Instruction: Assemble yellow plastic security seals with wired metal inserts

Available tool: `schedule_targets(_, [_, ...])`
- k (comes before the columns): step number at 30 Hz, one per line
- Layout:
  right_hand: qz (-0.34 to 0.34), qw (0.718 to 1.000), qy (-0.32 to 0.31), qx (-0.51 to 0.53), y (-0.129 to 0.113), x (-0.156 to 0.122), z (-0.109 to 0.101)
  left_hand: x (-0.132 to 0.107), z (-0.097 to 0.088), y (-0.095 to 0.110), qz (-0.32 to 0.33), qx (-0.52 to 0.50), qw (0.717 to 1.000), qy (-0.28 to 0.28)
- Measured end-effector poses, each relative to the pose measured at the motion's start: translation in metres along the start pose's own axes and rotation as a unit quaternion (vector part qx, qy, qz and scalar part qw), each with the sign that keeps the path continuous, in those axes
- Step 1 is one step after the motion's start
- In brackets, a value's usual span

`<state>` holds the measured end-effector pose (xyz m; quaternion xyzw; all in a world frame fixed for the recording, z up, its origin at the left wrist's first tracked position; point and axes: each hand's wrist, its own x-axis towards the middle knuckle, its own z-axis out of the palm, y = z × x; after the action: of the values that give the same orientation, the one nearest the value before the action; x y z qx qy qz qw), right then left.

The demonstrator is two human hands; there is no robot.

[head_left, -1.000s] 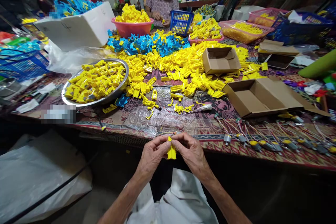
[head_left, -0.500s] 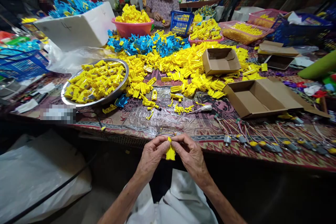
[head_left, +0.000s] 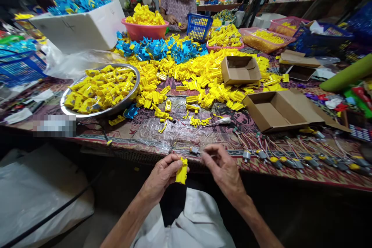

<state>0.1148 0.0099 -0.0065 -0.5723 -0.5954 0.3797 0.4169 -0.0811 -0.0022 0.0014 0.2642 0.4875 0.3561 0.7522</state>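
My left hand (head_left: 161, 178) grips a bright yellow plastic part (head_left: 181, 171), which stands upright above the table's front edge. My right hand (head_left: 222, 168) is apart from it, with finger and thumb pinched on a thin wire (head_left: 207, 155). The wire seems to lead toward a small metal motor (head_left: 194, 150) lying at the table edge, close to my fingertips. A row of similar wired motors (head_left: 273, 161) lies along the edge to the right. Both hands are over the patterned table cloth's front edge (head_left: 139, 135).
Loose yellow parts (head_left: 186, 73) cover the table's middle, with blue plastic pieces (head_left: 157, 49) behind. A steel bowl (head_left: 116, 105) of yellow parts stands left, and open cardboard boxes (head_left: 279, 110) stand right. A person (head_left: 177, 2) works across the table. White plastic sheeting (head_left: 37, 197) lies below left.
My hands have parted: the right hand moved right, away from the yellow part, drawing out a thin wire. The left hand keeps the part. The view has shifted slightly.
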Motion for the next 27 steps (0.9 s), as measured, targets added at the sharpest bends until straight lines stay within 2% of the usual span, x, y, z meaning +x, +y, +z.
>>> schedule_targets(2, [-0.014, 0.998, -0.001, -0.055, -0.003, 0.011, -0.012, -0.001, 0.0, 0.001, -0.004, 0.009, 1.0, -0.001])
schedule_targets(4, [-0.041, 0.993, -0.056, -0.093, -0.008, 0.021, -0.016, -0.001, 0.0, 0.002, -0.001, 0.011, 1.0, -0.001])
schedule_targets(7, [-0.084, 0.981, -0.128, -0.122, -0.011, 0.03, -0.01, -0.002, 0.0, 0.001, 0.01, 0.014, 1.0, -0.001])
schedule_targets(10, [-0.114, 0.974, -0.139, -0.138, -0.006, 0.035, -0.002, -0.003, -0.001, 0.002, 0.017, 0.018, 1.0, -0.004])
schedule_targets(14, [-0.096, 0.983, -0.105, -0.117, -0.003, 0.038, -0.003, -0.004, -0.003, 0.004, 0.02, 0.021, 1.0, 0.005])
schedule_targets(19, [-0.043, 0.994, -0.082, -0.066, -0.014, 0.027, -0.011, -0.001, -0.004, 0.009, 0.052, 0.018, 0.998, -0.001])
schedule_targets(23, [-0.01, 0.994, -0.107, -0.028, -0.018, 0.008, -0.005, 0.002, -0.004, 0.011, 0.045, -0.035, 0.998, -0.025])
schedule_targets(27, [-0.025, 0.99, -0.14, -0.02, -0.014, -0.006, 0.007, 0.005, -0.007, 0.013, 0.033, -0.093, 0.994, -0.042])
